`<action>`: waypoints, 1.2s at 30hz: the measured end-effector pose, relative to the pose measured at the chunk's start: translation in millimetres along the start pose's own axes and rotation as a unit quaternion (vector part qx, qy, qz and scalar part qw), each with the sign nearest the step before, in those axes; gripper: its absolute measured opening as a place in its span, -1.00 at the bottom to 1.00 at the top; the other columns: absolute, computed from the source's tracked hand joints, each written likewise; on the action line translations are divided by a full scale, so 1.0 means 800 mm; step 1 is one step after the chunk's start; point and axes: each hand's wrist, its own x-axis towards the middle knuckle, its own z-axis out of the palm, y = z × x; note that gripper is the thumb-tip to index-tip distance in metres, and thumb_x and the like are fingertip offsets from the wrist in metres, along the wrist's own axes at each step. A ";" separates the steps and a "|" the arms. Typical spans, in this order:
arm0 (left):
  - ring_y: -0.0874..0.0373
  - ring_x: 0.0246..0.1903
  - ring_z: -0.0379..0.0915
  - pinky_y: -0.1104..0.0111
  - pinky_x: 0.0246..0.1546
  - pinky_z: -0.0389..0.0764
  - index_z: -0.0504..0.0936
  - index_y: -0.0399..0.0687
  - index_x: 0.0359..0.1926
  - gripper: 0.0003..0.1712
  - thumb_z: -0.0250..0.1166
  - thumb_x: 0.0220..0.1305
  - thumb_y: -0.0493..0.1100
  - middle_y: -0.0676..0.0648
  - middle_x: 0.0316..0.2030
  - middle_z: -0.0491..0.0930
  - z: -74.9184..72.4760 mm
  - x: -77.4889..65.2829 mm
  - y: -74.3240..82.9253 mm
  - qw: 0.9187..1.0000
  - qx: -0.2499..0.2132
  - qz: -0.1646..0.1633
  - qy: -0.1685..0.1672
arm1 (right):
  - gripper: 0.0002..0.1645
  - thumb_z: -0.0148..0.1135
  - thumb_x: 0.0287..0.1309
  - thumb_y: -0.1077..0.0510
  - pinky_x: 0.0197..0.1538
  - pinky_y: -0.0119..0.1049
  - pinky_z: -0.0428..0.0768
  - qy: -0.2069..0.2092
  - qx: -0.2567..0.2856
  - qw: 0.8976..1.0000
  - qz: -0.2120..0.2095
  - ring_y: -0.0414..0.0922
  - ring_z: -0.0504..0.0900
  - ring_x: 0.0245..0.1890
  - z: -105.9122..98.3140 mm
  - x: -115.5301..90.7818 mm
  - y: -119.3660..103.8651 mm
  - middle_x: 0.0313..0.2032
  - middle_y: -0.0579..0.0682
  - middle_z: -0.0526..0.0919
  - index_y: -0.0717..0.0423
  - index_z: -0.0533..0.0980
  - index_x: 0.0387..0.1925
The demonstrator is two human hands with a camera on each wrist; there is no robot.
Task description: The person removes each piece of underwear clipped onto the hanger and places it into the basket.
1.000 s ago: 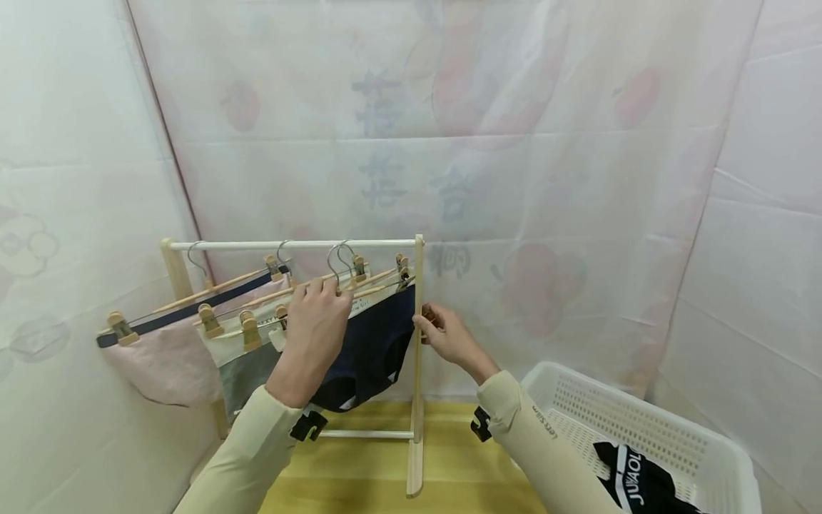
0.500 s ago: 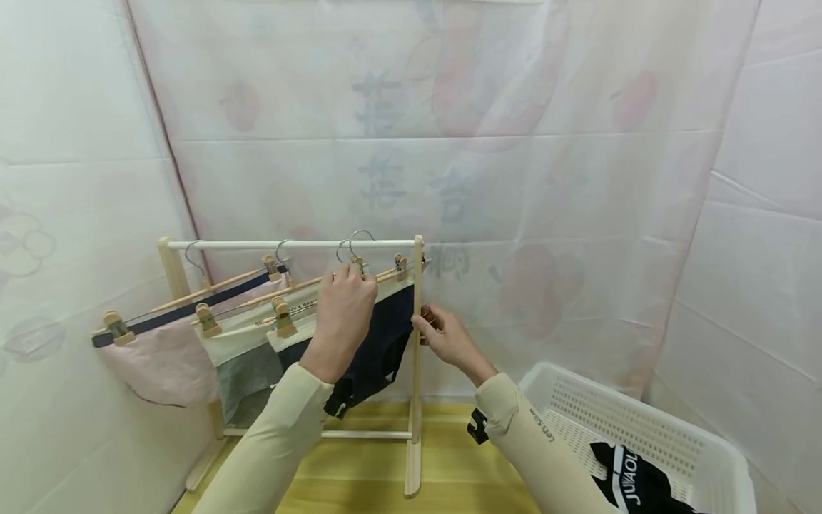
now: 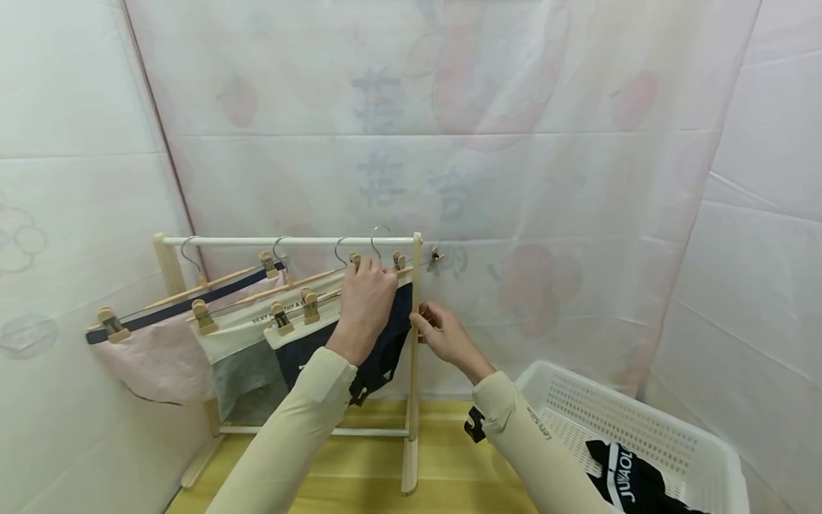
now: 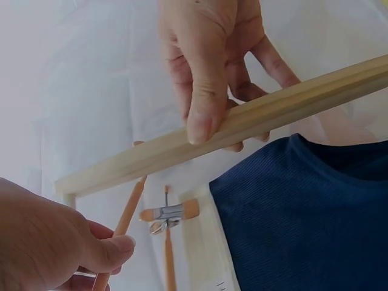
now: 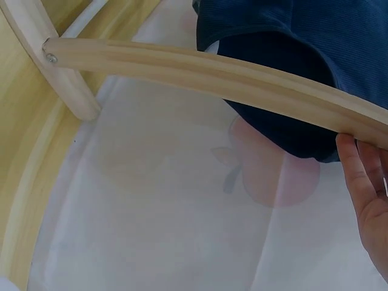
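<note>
My left hand (image 3: 369,307) pinches the wooden bar of a bare clip hanger (image 4: 128,209). Its hook (image 3: 380,230) rises above the rack's white rail (image 3: 308,241), and one end clip (image 3: 437,257) sticks out past the right post. Beside it, navy underpants (image 4: 303,212) with a pale waistband hang from another clip hanger. My right hand (image 3: 449,335) holds the rack's right post (image 4: 242,126), thumb on the near side and fingers behind. Left of the navy pair hang grey underpants (image 3: 247,378) with a cream waistband, then pink underpants (image 3: 160,364).
A white perforated basket (image 3: 700,435) stands at the right, with black underpants (image 3: 642,478) with white lettering inside. The rack stands on a yellow wood-grain surface (image 3: 359,482). Pale printed curtains (image 3: 546,178) close in the back and sides.
My left hand has moved right and upward with the bare hanger. The hanger's hook has risen above the rail and its end clip has passed the right post. My right hand stays on the post.
</note>
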 end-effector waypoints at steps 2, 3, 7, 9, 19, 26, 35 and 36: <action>0.01 -0.18 0.47 0.18 -0.14 0.49 0.63 -0.07 -0.21 -0.81 0.26 0.09 -0.21 -0.12 -0.26 0.60 0.003 0.001 0.004 1.000 -0.006 0.004 -0.009 | -0.74 -0.01 0.22 -0.10 -0.23 -0.12 0.63 0.003 0.000 1.000 -0.002 0.04 0.55 -0.32 0.001 0.001 0.007 -0.32 0.09 0.50 -0.02 0.41 -0.26; 0.02 -0.18 0.47 0.18 -0.14 0.49 0.63 -0.07 -0.21 -0.80 0.27 0.09 -0.21 -0.12 -0.26 0.60 0.005 0.001 0.006 1.000 -0.006 0.006 -0.012 | -0.74 -0.01 0.21 -0.11 -0.23 -0.10 0.63 0.003 0.002 1.000 -0.001 0.05 0.55 -0.32 0.001 0.001 0.009 -0.32 0.08 0.50 -0.03 0.41 -0.26; 0.04 -0.21 0.46 0.20 -0.15 0.49 0.63 -0.07 -0.21 -0.80 0.27 0.09 -0.22 -0.10 -0.28 0.60 0.015 -0.001 0.013 1.000 -0.006 0.009 -0.013 | -0.74 0.00 0.20 -0.11 -0.25 -0.15 0.63 0.001 0.001 1.000 0.002 0.02 0.55 -0.33 0.002 0.002 0.013 -0.31 0.07 0.50 -0.05 0.41 -0.25; 0.05 -0.23 0.45 0.22 -0.18 0.49 0.63 -0.07 -0.19 -0.80 0.25 0.10 -0.23 -0.10 -0.28 0.59 0.020 -0.002 0.015 1.000 -0.003 0.011 -0.009 | -0.74 -0.01 0.21 -0.11 -0.24 -0.17 0.63 -0.001 0.002 1.000 0.006 0.01 0.55 -0.32 0.002 0.002 0.011 -0.29 0.08 0.50 -0.05 0.42 -0.23; -0.01 -0.11 0.48 0.19 -0.10 0.54 0.56 -0.06 -0.06 -0.67 0.26 0.09 -0.24 -0.14 -0.18 0.59 0.013 -0.010 0.009 0.998 -0.043 0.028 -0.029 | -0.70 -0.04 0.26 0.02 -0.18 -0.07 0.62 -0.022 0.011 1.000 0.010 0.18 0.53 -0.23 -0.004 -0.010 -0.020 -0.21 0.26 0.50 0.16 0.39 -0.13; 0.05 -0.37 0.48 0.31 -0.42 0.55 0.60 -0.08 -0.24 -0.79 0.20 0.06 -0.34 -0.10 -0.41 0.56 -0.015 -0.010 -0.019 0.986 -0.158 0.010 -0.058 | -0.69 -0.06 0.27 0.02 -0.14 0.00 0.59 -0.027 0.014 0.999 0.016 0.26 0.50 -0.20 -0.007 -0.008 -0.020 -0.19 0.27 0.49 0.16 0.39 -0.11; 0.07 -0.46 0.50 0.35 -0.67 0.43 0.60 -0.03 -0.17 -0.78 0.18 0.14 -0.26 -0.09 -0.36 0.60 -0.027 -0.002 -0.080 0.972 -0.155 -0.013 -0.178 | -0.59 -0.08 0.28 0.02 -0.11 0.02 0.58 -0.039 0.022 0.999 0.013 0.22 0.49 -0.18 -0.006 -0.007 -0.020 -0.16 0.37 0.44 0.28 0.35 -0.04; 0.06 -0.46 0.51 0.35 -0.67 0.44 0.60 -0.03 -0.15 -0.77 0.19 0.13 -0.25 -0.09 -0.34 0.61 -0.027 0.000 -0.083 0.971 -0.154 -0.012 -0.184 | -0.60 -0.08 0.28 0.03 -0.10 0.03 0.57 -0.038 0.022 0.999 0.014 0.22 0.49 -0.18 -0.006 -0.007 -0.020 -0.16 0.37 0.43 0.28 0.35 -0.04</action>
